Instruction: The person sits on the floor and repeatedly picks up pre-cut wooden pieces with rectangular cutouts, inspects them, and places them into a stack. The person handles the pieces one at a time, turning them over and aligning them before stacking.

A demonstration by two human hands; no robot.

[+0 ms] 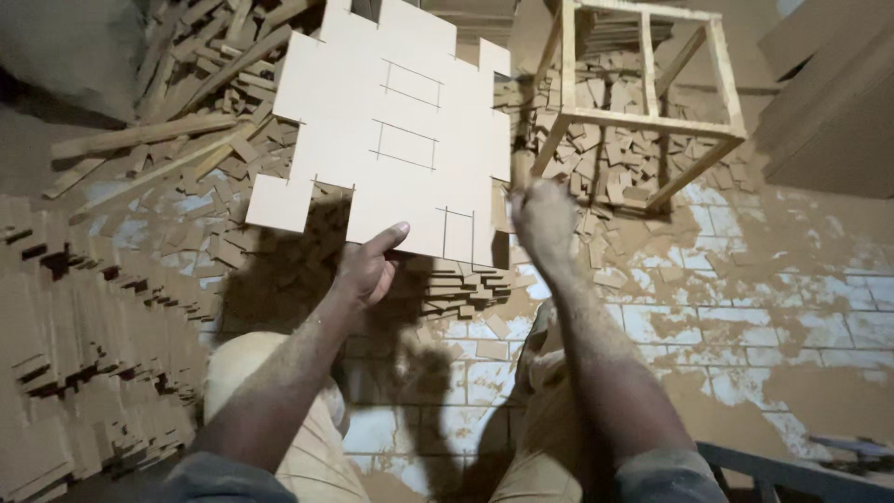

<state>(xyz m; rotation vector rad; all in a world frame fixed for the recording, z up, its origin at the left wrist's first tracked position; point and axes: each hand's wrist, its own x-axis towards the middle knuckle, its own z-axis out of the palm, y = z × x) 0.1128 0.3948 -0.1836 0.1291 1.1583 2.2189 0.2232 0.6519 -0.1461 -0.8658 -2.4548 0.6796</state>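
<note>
Holding up a flat pale-brown notched board panel with cut slots (391, 130), I see my left hand (368, 270) pinching its lower edge, thumb on top. My right hand (542, 219) grips the lower right corner, fingers curled. Panel hangs above scattered wood offcuts (466, 284), near a wooden frame stool (643, 102).

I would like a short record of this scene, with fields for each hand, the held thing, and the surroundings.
held thing: flat notched board with cut slots, lifted above the floor
left hand: grips the board's lower edge, thumb on top
right hand: grips the board's lower right edge
behind: open wooden frame standing on the floor
floor: tiled floor, dusty, with wood offcuts and stacked strips at the left
</note>
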